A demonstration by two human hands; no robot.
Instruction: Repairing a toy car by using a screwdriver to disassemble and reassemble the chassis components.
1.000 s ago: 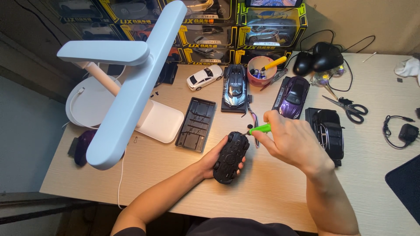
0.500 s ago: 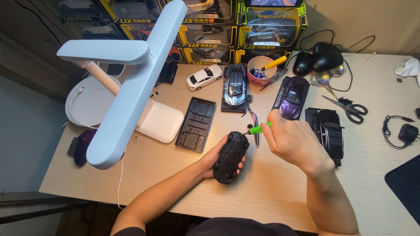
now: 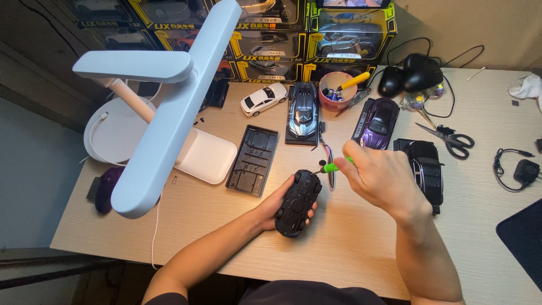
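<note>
Warm even overhead light, soft shadows, sharp focus

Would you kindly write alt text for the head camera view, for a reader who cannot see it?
A left hand steadies an upturned black toy car on a wooden desk, while the right hand holds a green-handled screwdriver to it. Other model cars, a white desk lamp and scissors lie around.
</note>
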